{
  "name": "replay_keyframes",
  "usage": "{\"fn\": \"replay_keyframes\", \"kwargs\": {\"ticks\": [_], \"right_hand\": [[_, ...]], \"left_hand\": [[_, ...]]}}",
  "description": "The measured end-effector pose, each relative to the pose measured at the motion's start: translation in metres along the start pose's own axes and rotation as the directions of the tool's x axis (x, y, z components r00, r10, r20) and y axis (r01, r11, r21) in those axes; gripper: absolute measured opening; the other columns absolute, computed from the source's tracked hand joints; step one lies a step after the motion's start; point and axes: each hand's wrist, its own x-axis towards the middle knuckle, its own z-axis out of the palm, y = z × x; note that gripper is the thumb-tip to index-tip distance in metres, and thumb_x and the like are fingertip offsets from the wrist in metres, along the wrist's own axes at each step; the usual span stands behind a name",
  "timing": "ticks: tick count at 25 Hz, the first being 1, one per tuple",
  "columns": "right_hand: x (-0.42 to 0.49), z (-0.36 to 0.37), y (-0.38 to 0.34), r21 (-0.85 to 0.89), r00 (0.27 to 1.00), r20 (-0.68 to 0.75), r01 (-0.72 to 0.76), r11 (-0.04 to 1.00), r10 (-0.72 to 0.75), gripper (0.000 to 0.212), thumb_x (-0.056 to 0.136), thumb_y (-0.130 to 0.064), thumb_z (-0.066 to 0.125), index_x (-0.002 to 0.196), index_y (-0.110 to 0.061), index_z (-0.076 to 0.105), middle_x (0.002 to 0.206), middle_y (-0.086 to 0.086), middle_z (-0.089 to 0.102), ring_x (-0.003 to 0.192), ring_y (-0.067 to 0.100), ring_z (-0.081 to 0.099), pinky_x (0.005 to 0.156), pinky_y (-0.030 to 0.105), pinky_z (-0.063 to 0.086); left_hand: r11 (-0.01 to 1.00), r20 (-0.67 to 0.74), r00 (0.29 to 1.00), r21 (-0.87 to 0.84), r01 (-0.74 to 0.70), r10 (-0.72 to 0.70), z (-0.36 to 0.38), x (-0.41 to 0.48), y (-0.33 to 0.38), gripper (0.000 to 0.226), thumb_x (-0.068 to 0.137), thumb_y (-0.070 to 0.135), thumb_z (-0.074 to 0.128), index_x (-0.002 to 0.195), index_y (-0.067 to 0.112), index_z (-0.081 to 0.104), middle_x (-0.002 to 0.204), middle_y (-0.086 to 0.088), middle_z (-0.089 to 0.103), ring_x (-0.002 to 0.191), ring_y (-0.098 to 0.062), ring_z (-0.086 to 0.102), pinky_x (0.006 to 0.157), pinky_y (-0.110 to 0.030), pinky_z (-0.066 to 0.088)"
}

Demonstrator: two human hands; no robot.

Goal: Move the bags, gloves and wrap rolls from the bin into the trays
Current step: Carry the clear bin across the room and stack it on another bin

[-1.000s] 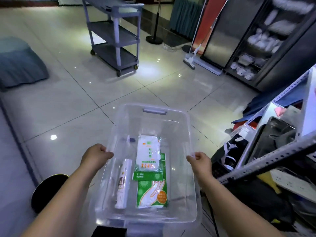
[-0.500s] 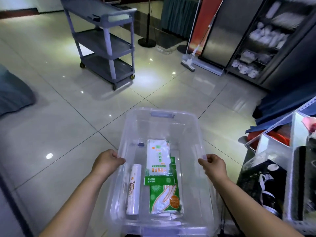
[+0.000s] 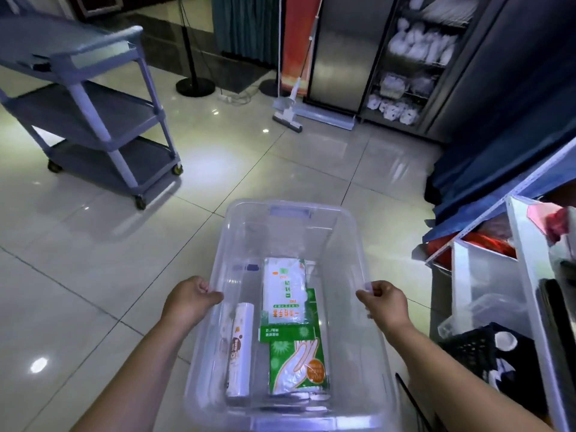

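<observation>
The left hand (image 3: 190, 302) and right hand (image 3: 386, 304) each grip a long rim of the clear bin (image 3: 290, 213), held at 6 o'clock above the tiled floor (image 3: 93, 275), containing a wrap roll (image 3: 239, 347), a white bag pack (image 3: 284, 294) and a green glove pack (image 3: 296, 360).

No legible text; glove packets (image 3: 296, 363) at 6 o'clock show upside-down print, too blurred for you to read.

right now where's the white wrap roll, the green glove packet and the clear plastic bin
white wrap roll (image 3: 239, 347), head view, middle of the roll's side
green glove packet (image 3: 296, 363), head view, on the printed glove picture
clear plastic bin (image 3: 291, 203), head view, far rim above the handle
</observation>
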Motion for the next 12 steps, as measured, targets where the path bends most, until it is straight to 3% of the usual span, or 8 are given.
{"fn": "replay_keyframes", "kwargs": {"ticks": [6, 12], "right_hand": [[0.127, -0.022, -0.062, 0.053, 0.996, -0.071, -0.058, 0.997, 0.062, 0.014, 0.078, -0.009, 0.069, 0.089, -0.01, 0.061, 0.069, 0.0, 0.06, 0.055, 0.016, 0.054, 0.049, 0.026, 0.049], [0.239, -0.041, -0.092, 0.106, 0.967, -0.207, -0.132, 0.986, 0.152, 0.02, 0.081, -0.01, 0.068, 0.099, -0.006, 0.062, 0.083, 0.01, 0.063, 0.063, 0.018, 0.057, 0.05, 0.025, 0.047]], "left_hand": [[0.998, 0.077, 0.995, 0.004, -0.058, 0.057, 0.039, 0.123, 0.119, 0.018, 0.068, 0.021, 0.074, 0.07, 0.015, 0.057, 0.069, -0.003, 0.062, 0.068, -0.027, 0.062, 0.066, -0.031, 0.045], [0.977, 0.217, 0.958, 0.056, -0.203, 0.187, 0.099, 0.251, 0.233, 0.015, 0.069, 0.02, 0.072, 0.071, 0.012, 0.059, 0.067, -0.003, 0.063, 0.064, -0.025, 0.059, 0.063, -0.03, 0.044]]}}
